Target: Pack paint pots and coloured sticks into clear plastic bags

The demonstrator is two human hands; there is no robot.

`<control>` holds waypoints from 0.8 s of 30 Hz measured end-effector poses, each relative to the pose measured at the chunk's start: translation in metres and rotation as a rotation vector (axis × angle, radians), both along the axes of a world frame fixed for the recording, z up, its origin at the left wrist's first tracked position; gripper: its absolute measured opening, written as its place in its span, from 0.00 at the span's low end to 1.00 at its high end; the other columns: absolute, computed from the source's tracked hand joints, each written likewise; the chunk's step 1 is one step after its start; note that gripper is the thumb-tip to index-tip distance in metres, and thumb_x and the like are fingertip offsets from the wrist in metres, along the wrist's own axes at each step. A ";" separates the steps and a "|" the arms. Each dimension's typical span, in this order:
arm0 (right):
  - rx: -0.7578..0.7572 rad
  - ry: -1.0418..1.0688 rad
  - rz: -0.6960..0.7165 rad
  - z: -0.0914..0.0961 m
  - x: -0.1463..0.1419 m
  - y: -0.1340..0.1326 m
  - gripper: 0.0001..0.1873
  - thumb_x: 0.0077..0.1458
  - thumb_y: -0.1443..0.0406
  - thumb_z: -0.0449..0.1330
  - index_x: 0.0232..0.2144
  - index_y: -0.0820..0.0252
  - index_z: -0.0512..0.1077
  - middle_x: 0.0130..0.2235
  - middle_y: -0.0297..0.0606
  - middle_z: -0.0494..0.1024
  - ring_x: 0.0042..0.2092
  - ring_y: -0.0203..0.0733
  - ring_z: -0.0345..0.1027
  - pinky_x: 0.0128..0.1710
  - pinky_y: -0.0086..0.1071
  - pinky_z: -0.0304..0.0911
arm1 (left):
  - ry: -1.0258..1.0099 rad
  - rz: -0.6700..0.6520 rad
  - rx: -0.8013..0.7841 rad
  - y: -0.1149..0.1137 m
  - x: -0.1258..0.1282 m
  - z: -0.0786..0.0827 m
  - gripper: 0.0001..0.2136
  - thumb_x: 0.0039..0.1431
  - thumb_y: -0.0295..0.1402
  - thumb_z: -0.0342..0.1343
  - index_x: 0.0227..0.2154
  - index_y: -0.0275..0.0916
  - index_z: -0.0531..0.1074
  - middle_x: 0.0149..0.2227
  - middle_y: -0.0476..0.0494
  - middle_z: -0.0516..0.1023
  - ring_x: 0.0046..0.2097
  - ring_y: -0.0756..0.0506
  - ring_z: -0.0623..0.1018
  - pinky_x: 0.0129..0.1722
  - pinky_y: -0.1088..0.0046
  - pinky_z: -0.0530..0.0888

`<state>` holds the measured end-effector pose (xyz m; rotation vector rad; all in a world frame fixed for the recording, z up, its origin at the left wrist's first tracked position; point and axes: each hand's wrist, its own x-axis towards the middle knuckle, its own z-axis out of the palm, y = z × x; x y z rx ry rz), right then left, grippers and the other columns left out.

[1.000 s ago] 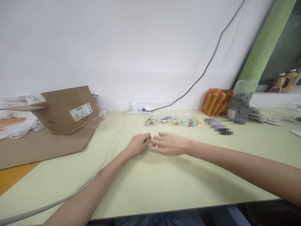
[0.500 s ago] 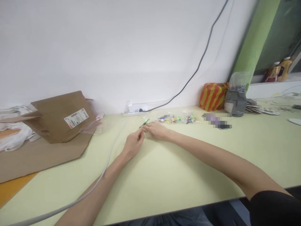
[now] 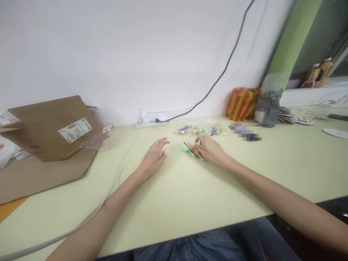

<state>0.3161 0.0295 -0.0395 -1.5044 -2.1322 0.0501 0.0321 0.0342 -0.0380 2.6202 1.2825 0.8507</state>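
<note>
A small clear plastic bag of thin, colourful stick-like pieces [image 3: 192,150], in green, black, red and yellow, is near the middle of the pale table. My right hand [image 3: 213,148] has its fingers bent around the bag's right edge and grips it there. To the left of the bag, my left hand [image 3: 154,157] is apart from it, fingers spread and curved, holding nothing. Behind them lie similar bags: one on the left [image 3: 184,130], one in the middle [image 3: 199,131] and one on the right [image 3: 216,130].
A brown cardboard box [image 3: 51,130] stands at the left with crumpled clear plastic [image 3: 99,143] beside it. A power strip [image 3: 151,123] lies against the wall. A grey cable [image 3: 114,181] crosses over my left forearm. At the back right are a striped bag [image 3: 241,104] and a grey bag [image 3: 268,110].
My hands were together and have moved apart. The right hand has moved right and back toward me with the bag, which now shows more fully. The view has shifted slightly.
</note>
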 end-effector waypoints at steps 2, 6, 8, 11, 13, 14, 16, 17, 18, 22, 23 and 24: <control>-0.072 -0.039 -0.035 0.001 0.002 0.001 0.19 0.68 0.53 0.50 0.47 0.60 0.69 0.47 0.48 0.75 0.47 0.51 0.69 0.45 0.40 0.62 | 0.057 -0.036 -0.038 0.000 0.000 0.000 0.28 0.64 0.25 0.45 0.66 0.45 0.56 0.69 0.42 0.58 0.69 0.41 0.60 0.68 0.55 0.58; -0.113 0.005 0.126 0.004 0.002 -0.004 0.21 0.68 0.52 0.50 0.54 0.58 0.69 0.52 0.47 0.74 0.53 0.50 0.68 0.51 0.40 0.62 | 0.146 -0.101 -0.042 -0.005 0.003 0.002 0.34 0.62 0.23 0.44 0.70 0.50 0.49 0.73 0.46 0.49 0.71 0.40 0.54 0.69 0.54 0.57; -0.090 0.051 0.192 0.007 0.004 -0.005 0.22 0.68 0.53 0.51 0.58 0.55 0.67 0.56 0.45 0.73 0.57 0.50 0.66 0.54 0.40 0.60 | 0.150 -0.111 -0.021 -0.008 0.006 0.006 0.36 0.61 0.21 0.43 0.70 0.51 0.48 0.73 0.48 0.46 0.72 0.41 0.54 0.69 0.54 0.57; -0.065 0.108 0.045 0.012 0.011 0.000 0.22 0.68 0.54 0.51 0.58 0.56 0.67 0.53 0.46 0.76 0.53 0.51 0.69 0.52 0.40 0.60 | 0.184 -0.128 -0.022 -0.011 0.008 0.009 0.35 0.60 0.20 0.42 0.69 0.51 0.55 0.73 0.51 0.47 0.71 0.41 0.54 0.69 0.54 0.58; -0.116 0.134 -0.063 0.012 0.018 0.005 0.20 0.67 0.54 0.50 0.52 0.58 0.70 0.44 0.45 0.79 0.45 0.49 0.72 0.45 0.38 0.61 | 0.214 -0.139 -0.055 -0.011 0.008 0.009 0.32 0.60 0.20 0.41 0.66 0.51 0.62 0.72 0.51 0.52 0.71 0.41 0.57 0.69 0.54 0.59; -0.159 0.148 -0.072 0.010 0.021 0.007 0.18 0.67 0.55 0.50 0.49 0.59 0.71 0.39 0.44 0.79 0.42 0.48 0.72 0.41 0.37 0.61 | 0.227 -0.144 -0.076 -0.010 0.008 0.008 0.31 0.60 0.20 0.41 0.64 0.50 0.65 0.71 0.51 0.55 0.70 0.40 0.58 0.68 0.54 0.59; -0.231 0.213 -0.013 0.005 0.024 0.010 0.16 0.65 0.57 0.51 0.47 0.59 0.69 0.33 0.38 0.77 0.36 0.45 0.70 0.37 0.34 0.59 | 0.247 -0.152 -0.104 -0.008 0.007 0.006 0.30 0.61 0.21 0.40 0.62 0.49 0.68 0.70 0.50 0.58 0.70 0.41 0.59 0.68 0.54 0.60; -0.252 0.268 0.037 0.001 0.024 0.011 0.15 0.64 0.58 0.52 0.49 0.59 0.67 0.30 0.35 0.75 0.34 0.43 0.68 0.35 0.33 0.58 | 0.254 -0.153 -0.106 -0.007 0.007 0.005 0.29 0.61 0.22 0.40 0.62 0.48 0.69 0.70 0.49 0.58 0.70 0.41 0.59 0.68 0.54 0.59; -0.265 0.336 0.089 -0.002 0.022 0.011 0.15 0.63 0.60 0.52 0.50 0.59 0.65 0.29 0.32 0.73 0.32 0.41 0.67 0.34 0.33 0.58 | 0.258 -0.151 -0.102 -0.006 0.007 0.004 0.28 0.62 0.22 0.40 0.61 0.47 0.70 0.70 0.49 0.58 0.70 0.41 0.59 0.68 0.54 0.59; -0.289 0.613 0.236 -0.008 0.006 0.008 0.19 0.57 0.63 0.54 0.51 0.58 0.62 0.27 0.25 0.65 0.29 0.37 0.60 0.32 0.31 0.55 | 0.241 -0.152 -0.084 -0.006 0.007 0.003 0.27 0.62 0.23 0.41 0.60 0.47 0.70 0.70 0.48 0.59 0.70 0.40 0.59 0.68 0.54 0.60; -0.294 0.678 0.257 -0.007 0.003 0.007 0.19 0.55 0.63 0.55 0.50 0.57 0.62 0.26 0.25 0.64 0.28 0.36 0.59 0.32 0.30 0.55 | 0.224 -0.151 -0.085 -0.007 0.007 0.003 0.28 0.61 0.23 0.41 0.62 0.47 0.68 0.70 0.48 0.59 0.69 0.40 0.60 0.68 0.54 0.60; -0.293 0.743 0.267 -0.005 0.001 0.006 0.20 0.54 0.63 0.56 0.50 0.57 0.63 0.26 0.24 0.64 0.28 0.36 0.58 0.32 0.30 0.54 | 0.203 -0.148 -0.088 -0.007 0.008 0.003 0.29 0.61 0.23 0.42 0.64 0.47 0.64 0.70 0.47 0.59 0.69 0.40 0.60 0.68 0.54 0.59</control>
